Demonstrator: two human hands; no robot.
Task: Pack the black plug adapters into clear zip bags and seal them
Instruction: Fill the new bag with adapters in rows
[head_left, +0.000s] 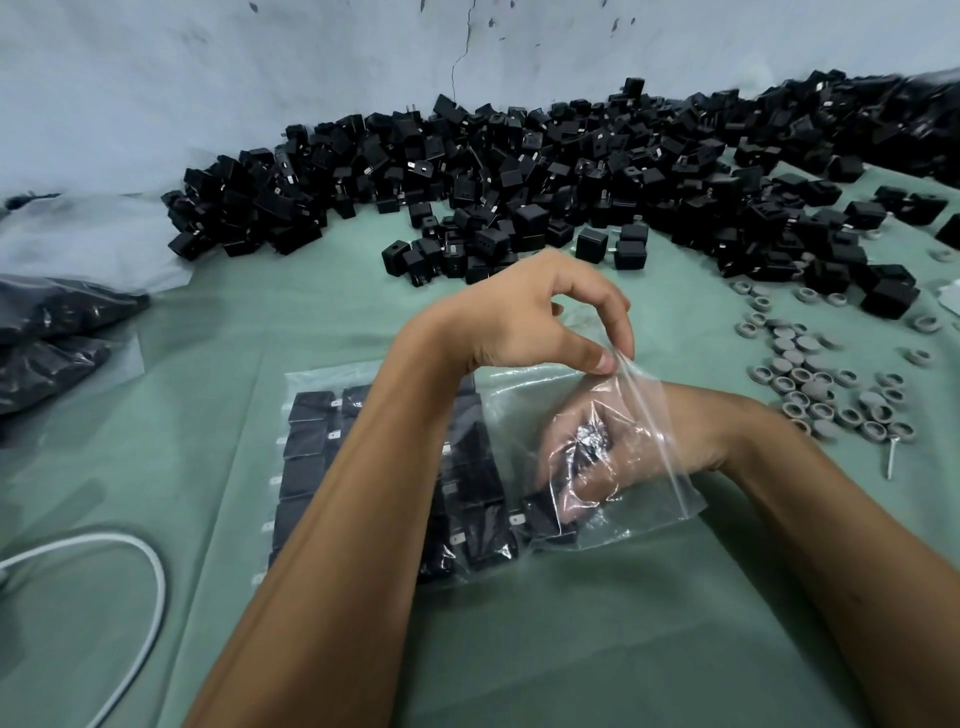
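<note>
At bag mouth: left hand pinches the upper film of the clear zip bag, lifting it.
Inside bag: right hand grips a black plug adapter.
Packed rows: at 9 o'clock from this grip, so it is the nearer hand.

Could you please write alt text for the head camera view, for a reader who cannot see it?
A left hand pinches open the mouth of a clear plastic zip bag on a green table cover, while the right hand reaches inside holding a black plug adapter. A heap of loose black adapters lies behind.
</note>
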